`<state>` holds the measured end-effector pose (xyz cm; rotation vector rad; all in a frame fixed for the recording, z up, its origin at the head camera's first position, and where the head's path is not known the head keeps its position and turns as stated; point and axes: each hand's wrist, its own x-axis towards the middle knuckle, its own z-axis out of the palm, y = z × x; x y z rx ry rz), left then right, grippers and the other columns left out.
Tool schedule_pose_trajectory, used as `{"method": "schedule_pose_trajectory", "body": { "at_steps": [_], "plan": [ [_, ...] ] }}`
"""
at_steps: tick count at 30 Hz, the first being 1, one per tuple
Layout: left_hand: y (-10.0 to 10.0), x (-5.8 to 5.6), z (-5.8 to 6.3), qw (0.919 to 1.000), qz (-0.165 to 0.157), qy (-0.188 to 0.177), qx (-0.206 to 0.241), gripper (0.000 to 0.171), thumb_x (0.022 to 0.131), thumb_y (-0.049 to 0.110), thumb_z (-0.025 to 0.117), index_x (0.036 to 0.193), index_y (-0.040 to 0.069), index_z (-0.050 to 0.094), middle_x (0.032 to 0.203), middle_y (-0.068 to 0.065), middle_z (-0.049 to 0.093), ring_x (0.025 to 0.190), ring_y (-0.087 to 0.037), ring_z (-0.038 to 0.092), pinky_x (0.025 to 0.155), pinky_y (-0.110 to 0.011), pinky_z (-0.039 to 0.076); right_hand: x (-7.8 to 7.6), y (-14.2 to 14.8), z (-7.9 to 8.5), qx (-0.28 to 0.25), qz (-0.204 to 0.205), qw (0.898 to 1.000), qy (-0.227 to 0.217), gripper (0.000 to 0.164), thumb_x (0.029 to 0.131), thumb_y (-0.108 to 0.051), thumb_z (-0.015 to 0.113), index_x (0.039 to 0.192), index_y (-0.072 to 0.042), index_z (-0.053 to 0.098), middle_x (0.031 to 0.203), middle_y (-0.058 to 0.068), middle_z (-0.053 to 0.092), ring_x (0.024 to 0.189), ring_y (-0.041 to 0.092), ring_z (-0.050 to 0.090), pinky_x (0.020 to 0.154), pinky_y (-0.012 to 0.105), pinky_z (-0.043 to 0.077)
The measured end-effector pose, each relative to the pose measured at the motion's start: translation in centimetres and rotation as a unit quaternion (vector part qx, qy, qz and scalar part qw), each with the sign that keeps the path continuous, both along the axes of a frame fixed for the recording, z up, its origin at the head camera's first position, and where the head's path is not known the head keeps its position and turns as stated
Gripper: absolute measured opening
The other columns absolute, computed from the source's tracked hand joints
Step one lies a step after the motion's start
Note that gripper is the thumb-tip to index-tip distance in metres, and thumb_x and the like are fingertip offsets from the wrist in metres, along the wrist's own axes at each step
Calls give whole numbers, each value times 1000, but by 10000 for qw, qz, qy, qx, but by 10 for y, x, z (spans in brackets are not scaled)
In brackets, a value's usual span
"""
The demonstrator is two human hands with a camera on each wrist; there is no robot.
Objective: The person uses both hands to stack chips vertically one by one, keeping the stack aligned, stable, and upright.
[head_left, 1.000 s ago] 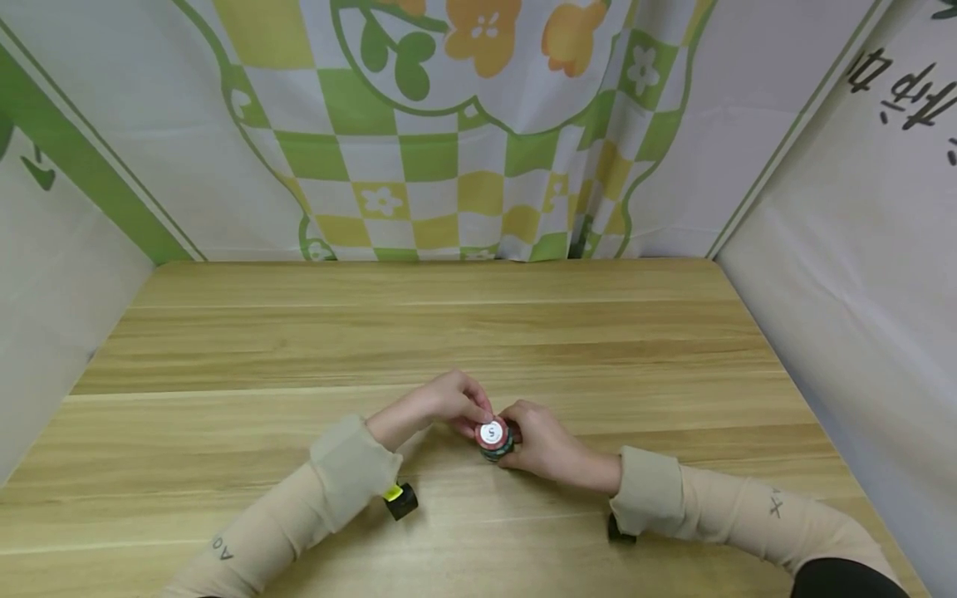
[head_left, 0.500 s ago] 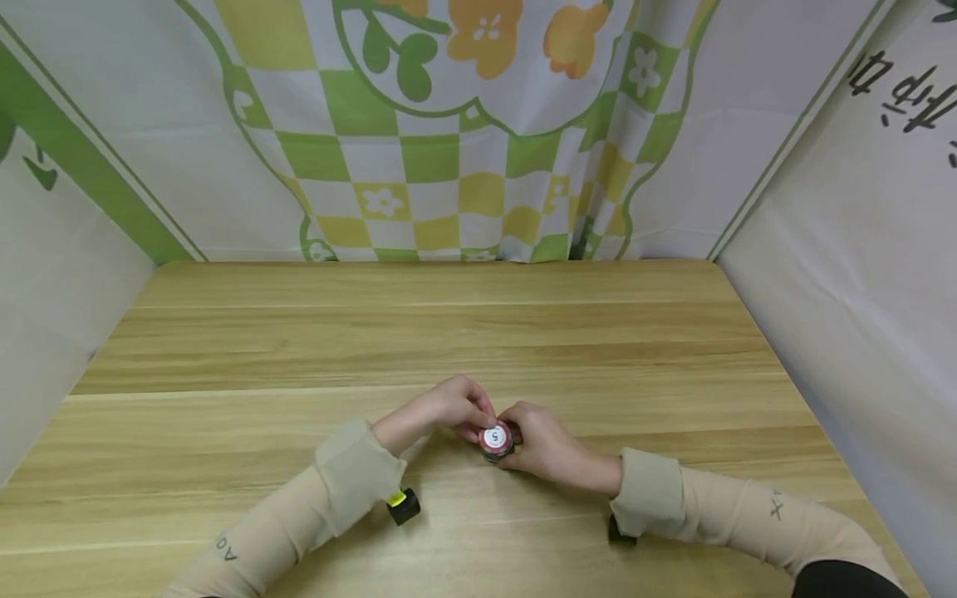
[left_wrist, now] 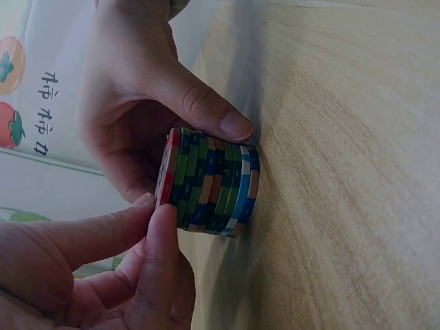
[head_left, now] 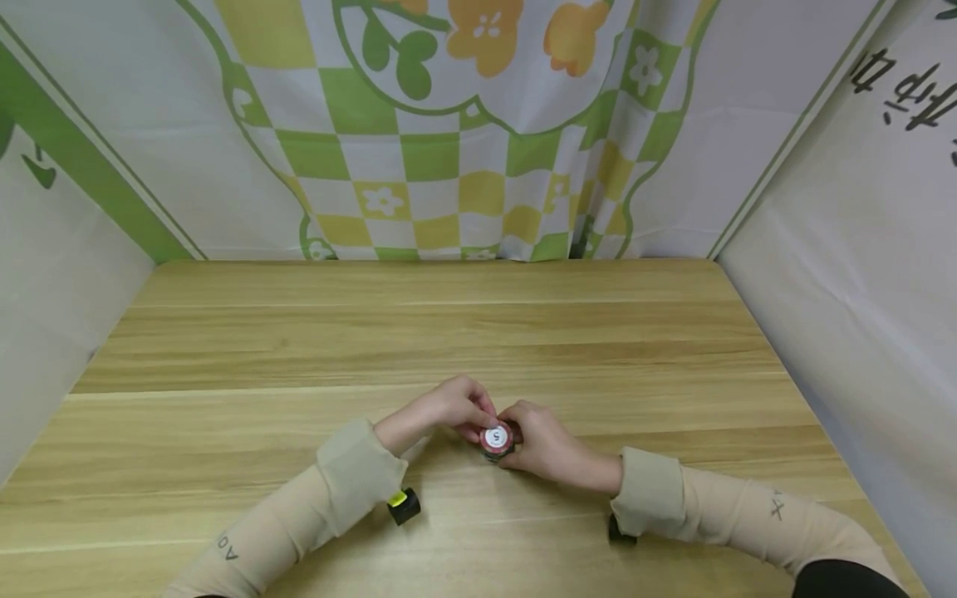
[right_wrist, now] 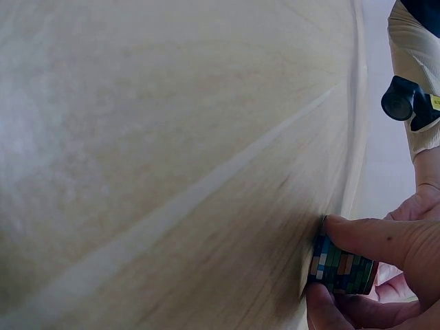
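A stack of poker chips (left_wrist: 216,182) stands on the table, green, blue and brown along its side. On top lies a red chip (head_left: 497,437) with a white centre marked 5. My left hand (head_left: 454,407) pinches that red chip's edge between thumb and finger, as the left wrist view shows. From the other side, my right hand (head_left: 552,444) grips the stack, its thumb and fingers around the lower chips. In the right wrist view the stack (right_wrist: 342,268) sits between right thumb and fingers, and the left hand is mostly hidden behind them.
The wooden table (head_left: 419,332) reaches back to a checked, flowered cloth (head_left: 429,158). White cloth walls (head_left: 845,274) close in both sides. A black camera (head_left: 404,507) hangs under the left wrist, another (head_left: 620,530) under the right.
My left hand has shifted slightly right and towards me, bringing the red chip more squarely over the stack. The right hand has stayed in place.
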<state>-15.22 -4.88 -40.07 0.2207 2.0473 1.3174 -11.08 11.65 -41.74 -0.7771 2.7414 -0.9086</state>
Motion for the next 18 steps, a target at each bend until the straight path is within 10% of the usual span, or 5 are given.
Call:
{"method": "schedule_pose_trajectory", "body": {
  "at_steps": [18],
  "plan": [
    [1,-1,1,9998,-115,95,-152,9,79,-2,65,84,-8,60,70,-5,56,50,-8,53,50,-19,49,0,0,1,50,55,10000,-4,39,62,-10,81,93,0,61,87,5,58,80,13,55,69,28,47]
  ]
}}
